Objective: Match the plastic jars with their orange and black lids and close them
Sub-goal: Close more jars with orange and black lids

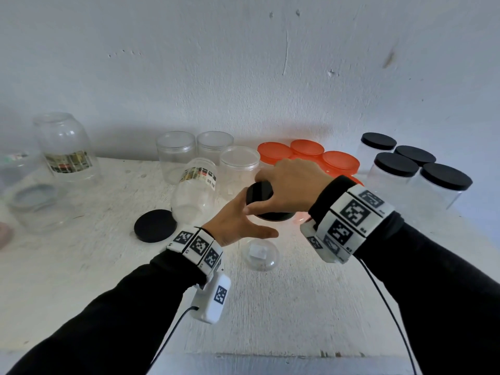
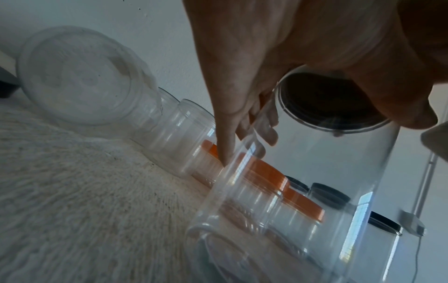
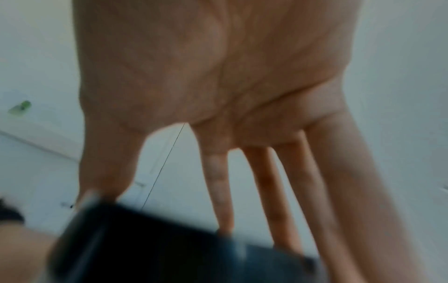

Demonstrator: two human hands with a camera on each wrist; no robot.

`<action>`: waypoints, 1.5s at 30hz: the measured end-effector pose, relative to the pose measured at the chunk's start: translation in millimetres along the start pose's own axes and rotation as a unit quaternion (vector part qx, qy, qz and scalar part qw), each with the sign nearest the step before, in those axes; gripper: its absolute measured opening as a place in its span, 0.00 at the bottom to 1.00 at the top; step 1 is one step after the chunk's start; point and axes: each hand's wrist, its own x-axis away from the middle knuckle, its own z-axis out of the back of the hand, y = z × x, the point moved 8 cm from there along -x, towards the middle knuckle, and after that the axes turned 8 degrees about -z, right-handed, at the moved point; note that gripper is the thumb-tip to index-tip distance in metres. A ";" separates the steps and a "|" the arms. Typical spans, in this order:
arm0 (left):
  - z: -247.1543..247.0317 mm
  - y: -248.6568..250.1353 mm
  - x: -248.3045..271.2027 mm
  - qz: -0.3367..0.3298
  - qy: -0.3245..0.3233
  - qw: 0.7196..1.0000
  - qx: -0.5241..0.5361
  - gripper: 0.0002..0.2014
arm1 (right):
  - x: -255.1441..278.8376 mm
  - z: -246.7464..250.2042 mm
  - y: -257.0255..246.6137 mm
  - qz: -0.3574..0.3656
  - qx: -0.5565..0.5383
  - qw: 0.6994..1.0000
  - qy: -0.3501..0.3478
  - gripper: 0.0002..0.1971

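1. Nearest: a clear jar held upright over the surface, not touching it as far as can be judged. Left hand wrapped around its wall, thumb on the near side, fingers seen through the plastic on the far side.
2. On top of this jar: a black lid, gripped from above by the right hand, fingertips curled over the rim. Probably being screwed on; impossible to tell if fully tight, the right wrist view being blurred.
3. A little further, to the left: one loose black lid lying flat on the surface, beside a labelled jar standing mouth down.
4. Middle row: three open clear jars without lids, close together, mouths up.
5. Beside them, behind the right hand: orange lids, at least four counted. From the left wrist view, they seem to sit already on jars, so probably closed; exact number hidden by the hand.
6. Far right: four jars with black lids, closed, in a tight group.
7. Far left: a large labelled jar mouth down, and more clear containers at the edge, too blurred to count.
8. Judgement: more than half done. Left to do: finish the held jar, then the three open jars and the inverted ones; only one spare lid visible.
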 end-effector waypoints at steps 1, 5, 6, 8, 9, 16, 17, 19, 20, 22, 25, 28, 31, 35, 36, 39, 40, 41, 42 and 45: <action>0.3 0.1 -0.1 0.000 -0.002 1.000 -0.005 0.51 | 2.1 -2.8 1.3 0.014 -0.006 0.999 -0.040 0.33; 1.5 2.5 -0.1 0.001 -0.005 1.000 -0.020 0.49 | 13.1 -5.2 -0.4 0.088 -0.101 0.974 -0.182 0.33; 1.5 3.0 -0.2 0.000 -0.005 1.000 -0.018 0.48 | 11.1 -3.9 0.2 0.085 -0.113 0.975 -0.170 0.33; 0.8 3.6 0.2 -0.002 -0.005 1.000 -0.013 0.47 | 5.7 -1.0 1.2 0.063 -0.116 0.984 -0.120 0.31; 0.5 3.2 0.3 -0.001 -0.003 1.000 -0.009 0.47 | 3.8 0.0 1.5 0.050 -0.110 0.988 -0.095 0.30; -0.1 -0.7 0.5 0.004 -0.005 1.000 0.007 0.51 | -0.8 0.3 1.5 0.020 -0.040 0.998 -0.034 0.33; 0.1 0.0 0.5 0.002 -0.007 1.000 0.003 0.52 | 0.7 -3.5 2.2 0.035 -0.054 0.995 -0.075 0.34; 0.3 1.8 -0.2 -0.002 -0.010 1.000 -0.010 0.51 | 5.4 -8.3 0.9 0.073 -0.108 0.981 -0.146 0.35; 0.5 3.1 -0.2 -0.002 -0.010 1.000 -0.016 0.50 | 6.2 -8.8 0.5 0.083 -0.131 0.976 -0.155 0.35; 0.2 4.2 0.0 -0.001 -0.010 1.000 -0.011 0.46 | 2.7 -7.0 2.4 0.076 -0.155 0.977 -0.126 0.33; -0.7 3.5 0.9 -0.003 -0.006 1.000 0.007 0.49 | -1.8 -0.6 3.9 0.045 -0.146 0.986 -0.066 0.32; -1.0 4.7 1.9 -0.001 -0.012 1.000 0.023 0.48 | -1.3 2.1 2.2 0.035 -0.135 0.989 -0.040 0.33; -1.8 6.3 2.7 -0.004 -0.028 0.999 0.027 0.47 | 2.3 1.7 1.7 0.033 -0.137 0.989 -0.034 0.33; 0.2 8.9 4.3 -0.013 -0.011 1.000 0.026 0.39 | 4.9 4.6 -1.9 0.031 -0.135 0.990 -0.006 0.30; 0.5 10.7 4.4 -0.020 -0.007 1.000 0.022 0.38 | 5.4 4.5 -1.9 0.028 -0.135 0.990 0.000 0.30; 1.1 13.3 4.4 -0.032 0.004 0.999 0.009 0.36 | 7.2 2.2 1.1 0.013 -0.142 0.990 0.003 0.31; 0.7 13.8 4.9 -0.034 0.008 0.999 0.008 0.36 | 7.6 0.5 2.2 0.011 -0.142 0.990 -0.003 0.31; 0.3 13.3 5.4 -0.036 0.010 0.999 0.005 0.36 | 8.3 -1.7 2.6 0.010 -0.141 0.990 -0.011 0.32; 0.0 13.3 6.1 -0.037 0.012 0.999 0.004 0.37 | 9.1 -3.7 2.7 0.011 -0.140 0.990 -0.020 0.32; -3.7 11.4 6.4 -0.030 -0.006 0.999 0.010 0.40 | 11.9 -9.4 5.2 0.009 -0.146 0.988 -0.042 0.33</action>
